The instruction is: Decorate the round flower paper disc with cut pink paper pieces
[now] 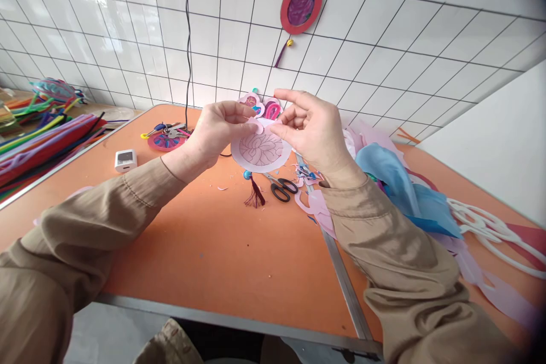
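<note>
Held up over the table is a round pale pink paper ornament [261,151] with a dark-lined flower pattern. A blue bead [247,174] and a dark red tassel [255,192] hang below it. My left hand [222,125] pinches its upper left edge, with a small pale pink flap at the thumb tip. On the upper right edge, my right hand [309,122] is closed with thumb and fingers, its index finger raised. Behind the ornament, pink flower-shaped pieces [251,101] are partly hidden. Black-handled scissors [284,189] lie just below and to the right.
A red round ornament [301,5] hangs on the tiled wall. Keys [173,132] and a small white device [125,160] lie at left, beyond them colourful pipe cleaners [46,145]. Blue fabric [394,182], white cord [486,222] and paper scraps [319,210] lie at right.
</note>
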### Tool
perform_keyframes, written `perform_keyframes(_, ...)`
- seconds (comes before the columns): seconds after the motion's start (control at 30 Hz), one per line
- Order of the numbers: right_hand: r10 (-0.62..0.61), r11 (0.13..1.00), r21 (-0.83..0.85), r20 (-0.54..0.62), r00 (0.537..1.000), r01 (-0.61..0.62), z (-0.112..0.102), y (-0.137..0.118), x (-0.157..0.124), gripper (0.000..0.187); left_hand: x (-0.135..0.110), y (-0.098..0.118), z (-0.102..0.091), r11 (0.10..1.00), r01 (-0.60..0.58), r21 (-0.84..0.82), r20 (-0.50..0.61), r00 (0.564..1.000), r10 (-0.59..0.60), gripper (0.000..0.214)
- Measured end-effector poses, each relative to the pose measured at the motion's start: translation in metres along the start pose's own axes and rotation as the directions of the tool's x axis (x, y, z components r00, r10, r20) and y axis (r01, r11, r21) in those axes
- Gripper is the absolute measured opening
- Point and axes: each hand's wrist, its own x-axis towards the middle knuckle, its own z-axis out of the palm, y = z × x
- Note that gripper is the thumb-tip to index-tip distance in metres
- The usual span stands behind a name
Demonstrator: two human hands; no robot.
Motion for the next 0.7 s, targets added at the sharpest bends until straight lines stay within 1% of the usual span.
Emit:
perform_keyframes(0.13, -0.029, 0.999, -0.039, -0.004, 1.0, 0.029, 0.0001, 0.0005, -0.0005, 0.044, -0.0007, -0.0001, 0.001, 0.999, -0.03, 0.036, 0.022, 0.999, 0.03, 0.01)
perform_keyframes(0.27, -0.045, 0.996, -0.075, -0.004, 0.999, 0.044, -0.0002, 0.0002, -0.001, 0.045, -0.001, -0.0015, 0.0017, 0.997, -0.058, 0.052, 0.009, 0.998, 0.057, 0.011)
perform_keyframes(0.4, -0.058, 0.993, -0.099, -0.007, 0.998, 0.057, -0.0001, -0.0015, -0.0015, 0.044, -0.0013, -0.0015, 0.0026, 0.998, -0.044, 0.043, 0.001, 0.999, 0.044, 0.011)
perform_keyframes(0.57, -0.095, 0.987, -0.13, -0.011, 0.995, 0.092, 0.0004, -0.0009, -0.0024, 0.036, -0.0025, -0.0007, 0.0035, 0.999, -0.023, 0.024, -0.015, 1.0, 0.023, 0.011)
perform_keyframes(0.7, -0.101, 0.985, -0.138, -0.008, 0.995, 0.099, 0.0004, 0.0007, -0.0024, 0.037, -0.0032, -0.0003, 0.0042, 0.999, -0.022, 0.037, -0.017, 1.0, 0.023, 0.012)
